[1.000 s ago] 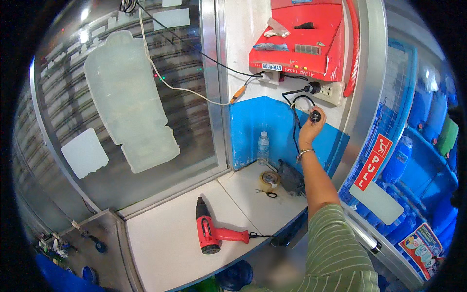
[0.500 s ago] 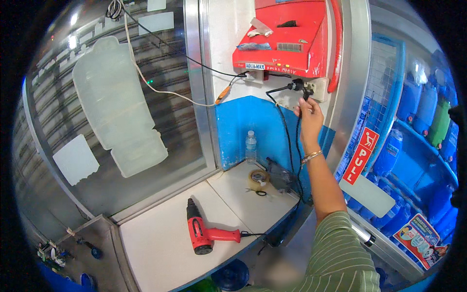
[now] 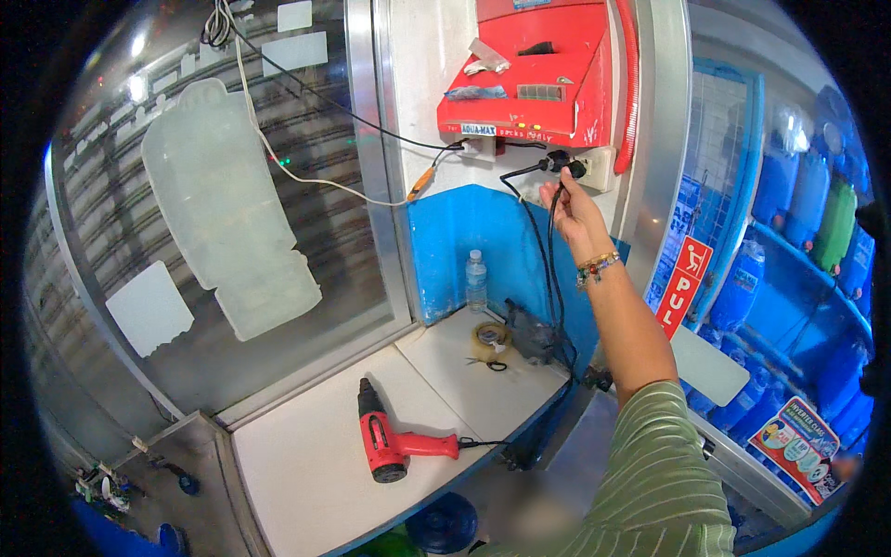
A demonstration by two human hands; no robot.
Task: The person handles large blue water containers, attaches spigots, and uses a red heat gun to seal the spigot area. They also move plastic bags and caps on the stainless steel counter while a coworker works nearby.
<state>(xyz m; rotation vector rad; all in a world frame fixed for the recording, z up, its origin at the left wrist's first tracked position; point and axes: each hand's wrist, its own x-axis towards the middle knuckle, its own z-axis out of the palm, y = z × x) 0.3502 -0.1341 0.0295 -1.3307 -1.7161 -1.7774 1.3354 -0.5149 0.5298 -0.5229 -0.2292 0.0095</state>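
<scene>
My right hand (image 3: 577, 215) is raised to the wall socket (image 3: 599, 167), its fingers closed on a black plug (image 3: 577, 169). The plug is up against the socket face; whether its prongs are in, I cannot tell. Just left of it, another black plug (image 3: 555, 161) sits at the same socket. Two black cords (image 3: 548, 251) hang from there toward the counter. A red and black heat gun (image 3: 385, 441) lies on the white counter (image 3: 306, 473), its black cord leaving over the front edge. My left hand is out of view.
A red wall unit (image 3: 529, 93) hangs above the socket. Clear tape (image 3: 490, 340), scissors (image 3: 489, 364), a plastic bottle (image 3: 476, 283) and a dark plastic bag (image 3: 531, 336) stand or lie in the counter's corner. Blue water containers (image 3: 742, 278) fill shelves behind the glass door at right.
My right hand has brought the plug up and slightly left against the socket, and the wrist has turned, showing more of the bracelet. The heat gun has stayed put.
</scene>
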